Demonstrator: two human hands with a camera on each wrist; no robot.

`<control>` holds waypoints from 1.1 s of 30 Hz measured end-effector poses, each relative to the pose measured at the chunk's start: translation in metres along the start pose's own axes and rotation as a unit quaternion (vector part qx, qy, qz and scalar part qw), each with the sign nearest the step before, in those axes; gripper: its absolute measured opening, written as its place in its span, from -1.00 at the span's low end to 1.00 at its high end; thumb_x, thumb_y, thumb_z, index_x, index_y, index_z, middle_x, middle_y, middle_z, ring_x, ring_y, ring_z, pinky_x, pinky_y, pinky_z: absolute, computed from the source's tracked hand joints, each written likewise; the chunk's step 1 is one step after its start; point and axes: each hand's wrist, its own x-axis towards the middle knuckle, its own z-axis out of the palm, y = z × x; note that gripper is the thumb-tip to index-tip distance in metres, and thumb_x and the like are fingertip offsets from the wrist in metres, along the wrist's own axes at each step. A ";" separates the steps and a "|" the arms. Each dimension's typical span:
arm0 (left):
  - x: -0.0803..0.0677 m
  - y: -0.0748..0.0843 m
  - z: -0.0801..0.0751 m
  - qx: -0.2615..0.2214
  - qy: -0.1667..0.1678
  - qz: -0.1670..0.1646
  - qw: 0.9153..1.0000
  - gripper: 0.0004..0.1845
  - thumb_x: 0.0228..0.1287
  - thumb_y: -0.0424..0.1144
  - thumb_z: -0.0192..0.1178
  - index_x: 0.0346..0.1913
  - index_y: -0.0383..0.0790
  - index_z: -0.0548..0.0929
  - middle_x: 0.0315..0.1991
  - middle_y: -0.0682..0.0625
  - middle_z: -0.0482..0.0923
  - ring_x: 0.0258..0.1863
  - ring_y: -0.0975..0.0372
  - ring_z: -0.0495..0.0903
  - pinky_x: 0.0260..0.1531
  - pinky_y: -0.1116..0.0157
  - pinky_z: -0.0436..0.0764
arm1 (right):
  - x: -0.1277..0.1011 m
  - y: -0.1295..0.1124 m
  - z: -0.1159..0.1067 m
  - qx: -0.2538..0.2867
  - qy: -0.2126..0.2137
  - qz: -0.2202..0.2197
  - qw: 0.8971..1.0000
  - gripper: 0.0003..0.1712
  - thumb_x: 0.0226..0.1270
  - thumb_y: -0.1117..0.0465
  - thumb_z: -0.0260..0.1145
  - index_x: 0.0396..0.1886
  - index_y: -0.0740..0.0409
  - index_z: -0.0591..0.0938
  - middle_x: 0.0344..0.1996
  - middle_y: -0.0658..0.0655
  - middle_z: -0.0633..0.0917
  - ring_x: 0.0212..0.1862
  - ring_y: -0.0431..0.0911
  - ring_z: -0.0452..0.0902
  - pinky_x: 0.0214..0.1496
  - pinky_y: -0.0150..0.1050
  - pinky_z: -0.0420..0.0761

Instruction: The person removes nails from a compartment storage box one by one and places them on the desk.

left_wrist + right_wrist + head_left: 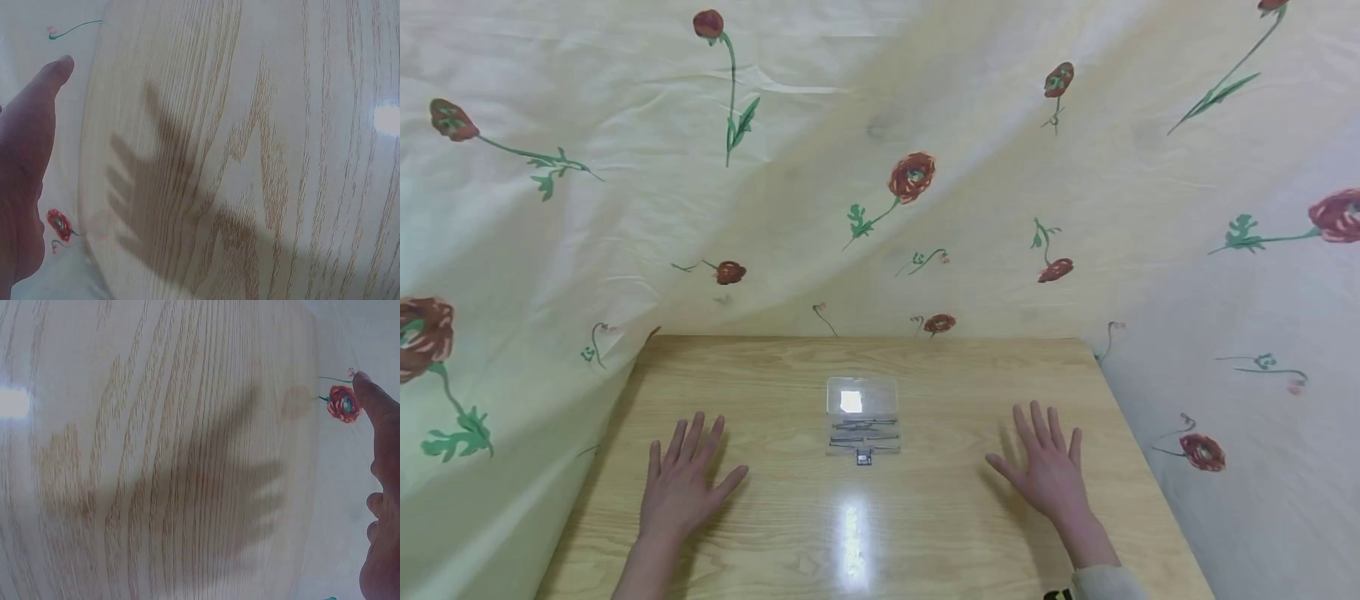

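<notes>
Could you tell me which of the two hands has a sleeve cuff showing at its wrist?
The right hand: a pale sleeve cuff shows at its wrist. The left hand has a bare forearm. Both are spread flat over the wooden table.

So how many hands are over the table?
2. The left hand is spread open over the table left of the small clear box; the right hand is spread open right of it. Neither holds anything.

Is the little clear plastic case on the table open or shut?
Open: the clear case has its lid folded back, metal pieces exposed in the tray, between both flat hands.
</notes>
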 end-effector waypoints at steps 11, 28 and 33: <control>-0.006 -0.003 0.000 -0.001 -0.003 -0.001 1.000 -0.04 0.48 0.43 0.08 0.72 -0.01 0.14 0.71 -0.28 0.01 0.70 -0.21 -0.08 0.59 -0.36 -0.23 | 0.002 -0.008 -0.006 0.004 -0.006 0.001 1.000 0.14 0.42 -0.37 0.35 0.71 0.21 0.18 0.69 0.43 0.03 0.71 0.36 -0.30 0.56 0.54 -0.43; 0.016 0.002 -0.001 0.009 -0.016 0.062 0.998 -0.03 0.42 0.43 0.16 0.71 0.02 0.20 0.71 -0.22 0.05 0.68 -0.20 -0.01 0.63 -0.24 -0.33 | 0.030 -0.026 -0.003 0.032 -0.016 -0.052 0.998 0.19 0.33 -0.35 0.45 0.71 0.16 0.19 0.70 0.38 0.07 0.70 0.37 -0.21 0.59 0.51 -0.37; 0.031 0.012 -0.008 0.019 -0.036 0.102 0.994 -0.03 0.39 0.43 0.20 0.70 0.05 0.23 0.72 -0.17 0.06 0.69 -0.16 0.00 0.64 -0.24 -0.26 | 0.048 -0.039 -0.002 0.057 -0.050 -0.083 0.994 0.21 0.31 -0.35 0.47 0.72 0.14 0.18 0.71 0.35 0.06 0.71 0.36 -0.23 0.59 0.51 -0.36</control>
